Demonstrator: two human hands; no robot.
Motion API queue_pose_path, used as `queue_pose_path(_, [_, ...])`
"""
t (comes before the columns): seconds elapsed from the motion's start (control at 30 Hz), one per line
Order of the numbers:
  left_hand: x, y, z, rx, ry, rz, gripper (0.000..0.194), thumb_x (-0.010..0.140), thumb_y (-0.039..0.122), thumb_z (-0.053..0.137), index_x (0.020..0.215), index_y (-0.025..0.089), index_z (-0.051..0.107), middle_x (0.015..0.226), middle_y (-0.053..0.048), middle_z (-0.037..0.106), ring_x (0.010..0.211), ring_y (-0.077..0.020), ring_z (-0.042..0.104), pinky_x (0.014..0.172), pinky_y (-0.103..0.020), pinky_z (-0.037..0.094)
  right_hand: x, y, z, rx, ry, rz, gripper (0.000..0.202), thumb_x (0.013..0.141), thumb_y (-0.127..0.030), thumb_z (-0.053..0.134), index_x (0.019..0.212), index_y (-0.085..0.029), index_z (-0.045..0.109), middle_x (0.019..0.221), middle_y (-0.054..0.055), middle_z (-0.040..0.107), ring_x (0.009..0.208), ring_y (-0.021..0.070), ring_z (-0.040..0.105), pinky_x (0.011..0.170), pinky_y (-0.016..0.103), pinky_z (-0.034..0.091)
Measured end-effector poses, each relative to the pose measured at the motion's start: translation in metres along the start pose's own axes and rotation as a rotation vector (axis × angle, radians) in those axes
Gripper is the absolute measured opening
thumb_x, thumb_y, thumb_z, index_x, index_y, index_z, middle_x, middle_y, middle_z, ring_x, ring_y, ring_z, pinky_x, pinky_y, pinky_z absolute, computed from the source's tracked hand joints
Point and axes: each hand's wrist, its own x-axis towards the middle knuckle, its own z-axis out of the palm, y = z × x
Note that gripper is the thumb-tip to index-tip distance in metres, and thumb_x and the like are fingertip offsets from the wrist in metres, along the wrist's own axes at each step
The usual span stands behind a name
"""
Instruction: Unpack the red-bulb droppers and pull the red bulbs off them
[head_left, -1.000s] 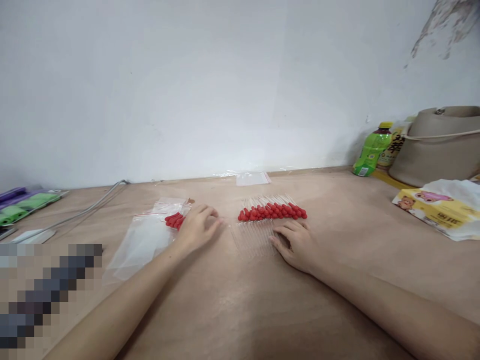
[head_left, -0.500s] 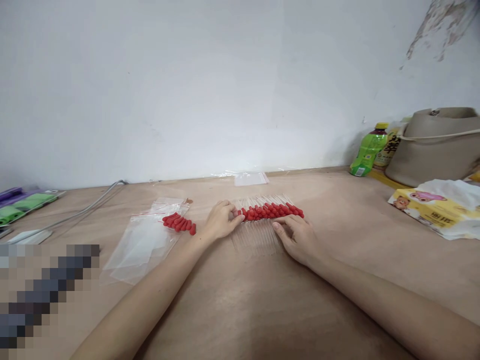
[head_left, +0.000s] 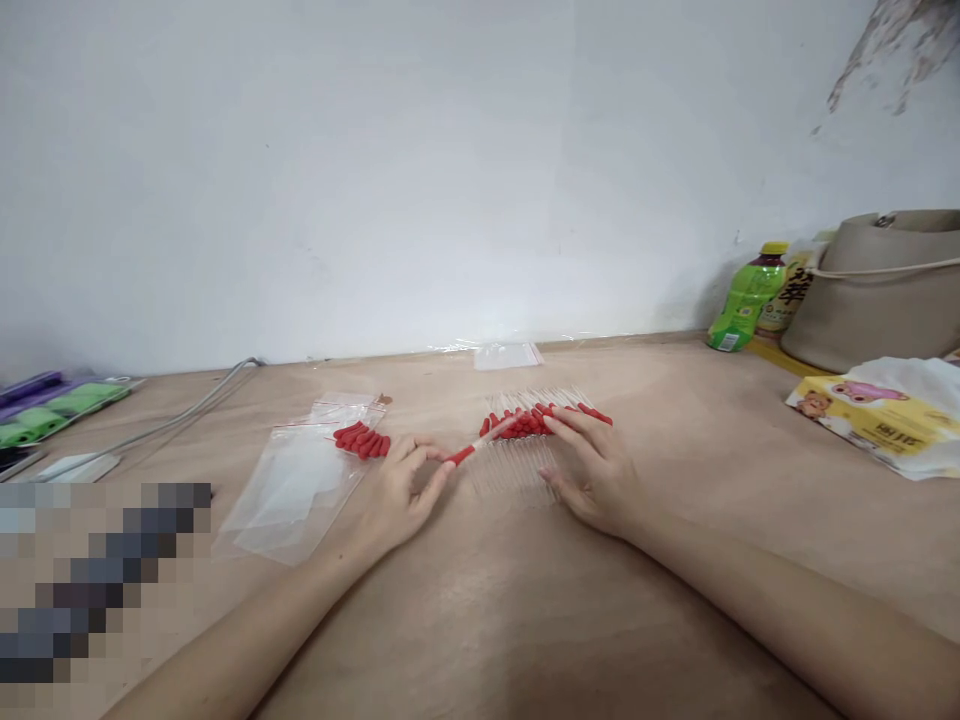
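Observation:
Between the thumb and fingers of my left hand is one red-tipped clear stick, slanting up to the right. A row of several red-tipped clear sticks lies in the middle of the table. My right hand rests at the right part of this row, fingers apart, fingertips touching the red tips. To the left of my left hand, a small pile of red pieces lies on clear plastic bags.
Along the right stand a green bottle, a beige bucket-like container and a yellow tissue pack. Another clear bag lies by the wall. At left are a grey cable and green and purple items.
My left hand has moved left and down, drawing a red-tipped stick away from the row. My right hand has spread its fingers over the red tips. The view has shifted slightly.

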Motion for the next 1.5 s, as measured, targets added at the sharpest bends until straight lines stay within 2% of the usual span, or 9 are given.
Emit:
queue_pose_path(0.13, [-0.010,0.002,0.007,0.008,-0.054,0.245,0.010,0.083,0.018,0.049,0.091,0.018,0.056,0.090,-0.004,0.056,0.082,-0.0146,0.052,0.074,-0.028,0.044,0.001,-0.007,-0.005,-0.046,-0.135,-0.226,0.052,0.081,-0.037,0.051,0.128,-0.018,0.039,0.129,0.011,0.046,0.121,0.0244,0.038,0.100,0.045,0.029])
queue_pose_path(0.27, [-0.014,0.000,0.017,0.009,-0.027,0.355,0.014,0.081,0.014,0.052,0.095,0.018,0.055,0.091,-0.005,0.056,0.084,-0.0149,0.053,0.075,-0.029,0.045,0.000,-0.010,-0.004,-0.058,-0.209,-0.277,0.049,0.080,-0.042,0.052,0.123,-0.019,0.046,0.126,0.009,0.049,0.121,0.0252,0.039,0.101,0.049,0.026])
queue_pose_path(0.43, [-0.016,0.001,0.019,-0.012,0.037,0.392,0.017,0.080,0.014,0.054,0.096,0.018,0.053,0.089,-0.006,0.056,0.084,-0.0155,0.055,0.074,-0.029,0.047,-0.002,-0.010,0.002,0.023,-0.183,-0.261,0.025,0.082,-0.033,0.053,0.105,-0.023,0.059,0.111,0.003,0.061,0.114,0.0214,0.046,0.100,0.047,0.028])
queue_pose_path(0.53, [-0.015,0.005,0.019,-0.038,0.035,0.378,0.019,0.080,0.016,0.054,0.099,0.018,0.053,0.093,-0.007,0.057,0.087,-0.0162,0.056,0.075,-0.029,0.048,-0.003,-0.009,0.004,0.070,-0.159,-0.247,0.019,0.082,-0.028,0.054,0.098,-0.023,0.062,0.107,0.003,0.063,0.112,0.0210,0.048,0.098,0.047,0.031])
queue_pose_path(0.7, [-0.011,0.013,0.024,-0.012,-0.054,0.410,0.034,0.078,0.027,0.058,0.110,0.018,0.052,0.112,-0.011,0.056,0.107,-0.0233,0.050,0.090,-0.041,0.044,-0.004,-0.009,0.005,0.128,-0.159,-0.255,0.019,0.082,-0.025,0.055,0.099,-0.021,0.062,0.106,0.003,0.063,0.110,0.0202,0.049,0.095,0.042,0.036])
queue_pose_path(0.9, [-0.008,0.017,0.035,-0.055,-0.070,0.487,0.024,0.079,0.023,0.057,0.102,0.018,0.057,0.094,-0.006,0.066,0.096,-0.0194,0.058,0.086,-0.037,0.048,-0.005,-0.010,0.005,0.168,-0.191,-0.260,0.020,0.082,-0.023,0.053,0.100,-0.020,0.062,0.101,0.003,0.065,0.109,0.0202,0.050,0.093,0.040,0.040])
queue_pose_path(1.1, [-0.009,0.018,0.039,-0.056,-0.059,0.513,0.018,0.082,0.019,0.054,0.100,0.016,0.057,0.091,-0.005,0.067,0.089,-0.0164,0.061,0.087,-0.034,0.049,-0.002,-0.013,0.002,0.172,-0.233,-0.285,0.029,0.081,-0.033,0.055,0.105,-0.019,0.061,0.109,0.006,0.062,0.113,0.0228,0.046,0.094,0.043,0.040])
queue_pose_path(1.33, [-0.009,0.021,0.040,-0.009,0.013,0.541,0.026,0.082,0.018,0.053,0.108,0.016,0.054,0.100,-0.006,0.066,0.095,-0.0163,0.061,0.089,-0.034,0.049,0.000,-0.017,0.005,0.175,-0.248,-0.290,0.023,0.083,-0.025,0.051,0.104,-0.019,0.060,0.103,0.003,0.065,0.111,0.0205,0.049,0.099,0.044,0.036])
queue_pose_path(1.5, [-0.009,0.019,0.041,0.027,0.003,0.603,0.022,0.082,0.015,0.052,0.103,0.014,0.055,0.096,-0.006,0.067,0.093,-0.0147,0.061,0.091,-0.033,0.048,-0.002,-0.020,0.009,0.232,-0.186,-0.304,0.020,0.084,-0.021,0.050,0.100,-0.017,0.060,0.094,0.003,0.068,0.105,0.0184,0.054,0.098,0.041,0.039])
